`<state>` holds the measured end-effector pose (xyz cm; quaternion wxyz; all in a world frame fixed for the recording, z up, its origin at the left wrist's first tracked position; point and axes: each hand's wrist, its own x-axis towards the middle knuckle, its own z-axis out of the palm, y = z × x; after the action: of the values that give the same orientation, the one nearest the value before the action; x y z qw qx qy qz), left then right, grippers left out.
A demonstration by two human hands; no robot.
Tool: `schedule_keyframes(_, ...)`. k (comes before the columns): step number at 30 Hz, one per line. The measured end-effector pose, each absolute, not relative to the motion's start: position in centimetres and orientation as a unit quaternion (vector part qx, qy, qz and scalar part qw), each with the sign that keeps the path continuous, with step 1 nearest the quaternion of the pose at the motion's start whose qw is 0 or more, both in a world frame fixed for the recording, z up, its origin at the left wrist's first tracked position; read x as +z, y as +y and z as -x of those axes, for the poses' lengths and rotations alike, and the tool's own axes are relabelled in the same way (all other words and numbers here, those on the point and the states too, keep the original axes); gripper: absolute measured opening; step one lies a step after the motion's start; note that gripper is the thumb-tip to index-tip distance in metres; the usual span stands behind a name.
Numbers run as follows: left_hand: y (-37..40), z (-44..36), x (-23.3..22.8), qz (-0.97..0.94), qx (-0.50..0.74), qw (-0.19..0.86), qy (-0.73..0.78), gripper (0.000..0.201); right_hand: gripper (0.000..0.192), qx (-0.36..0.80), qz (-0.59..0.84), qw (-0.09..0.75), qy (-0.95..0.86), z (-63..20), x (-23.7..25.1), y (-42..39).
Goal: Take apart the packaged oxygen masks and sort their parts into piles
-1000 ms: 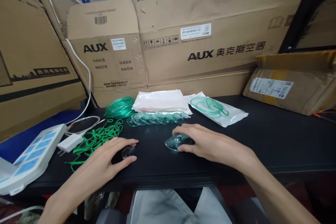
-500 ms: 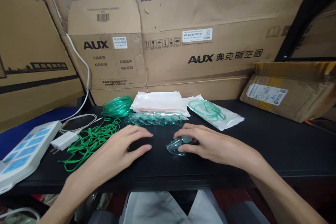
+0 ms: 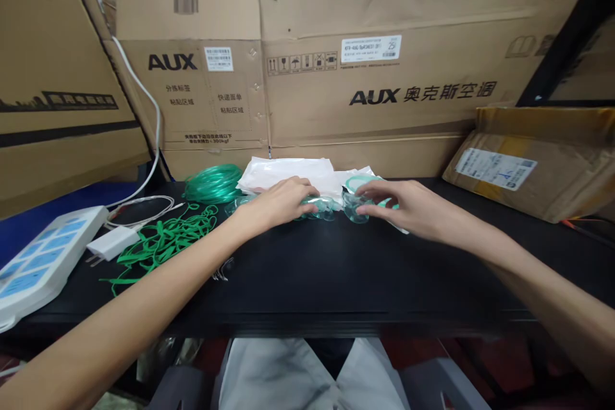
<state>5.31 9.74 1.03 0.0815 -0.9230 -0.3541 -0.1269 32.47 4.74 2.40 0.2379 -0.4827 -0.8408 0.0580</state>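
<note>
My right hand (image 3: 401,205) pinches a clear green oxygen mask (image 3: 354,210) at the right end of a row of similar masks (image 3: 323,207). My left hand (image 3: 283,202) lies over that row, its fingers apart and at the row's right part. Part of the row is hidden under the left hand. Behind the masks is a stack of white packets (image 3: 291,171). A clear packet with green tubing (image 3: 360,182) lies partly behind my right hand.
At left are a coil of green tubing (image 3: 214,184), tangled green elastic straps (image 3: 166,240), a white charger (image 3: 113,242) and a power strip (image 3: 43,262). Small metal strips (image 3: 221,270) lie by my left forearm. A taped carton (image 3: 533,163) stands at right; large cartons (image 3: 384,122) wall the back.
Both hands have moved forward from the middle of the table. The right hand has carried the mask to the end of the row. My left hand has come over the row.
</note>
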Motion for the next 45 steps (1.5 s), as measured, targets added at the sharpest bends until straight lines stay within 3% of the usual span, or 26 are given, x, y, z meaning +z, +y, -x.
schedule_keyframes(4, 10.3, -5.2, 0.8, 0.929, -0.115, 0.084, -0.34, 0.037, 0.035, 0.028, 0.483, 0.247, -0.84, -32.0, 2.2, 6.7)
schedule_keyframes(11, 10.0, -5.1, 0.8, 0.931, -0.123, 0.09, -0.331, 0.038, 0.03, 0.023, 0.467, 0.191, -0.863, -30.4, 1.9, 7.9)
schedule_keyframes(33, 10.2, -5.1, 0.8, 0.932, -0.12, 0.093, -0.329, 0.038, 0.035, -0.001, 0.484, 0.141, -0.864, -30.4, 1.6, 8.2)
schedule_keyframes(45, 10.4, -5.0, 0.6, 0.933, -0.121, 0.091, -0.326, 0.038, 0.04, -0.012, 0.417, 0.129, -0.9, -30.5, 0.9, 8.8)
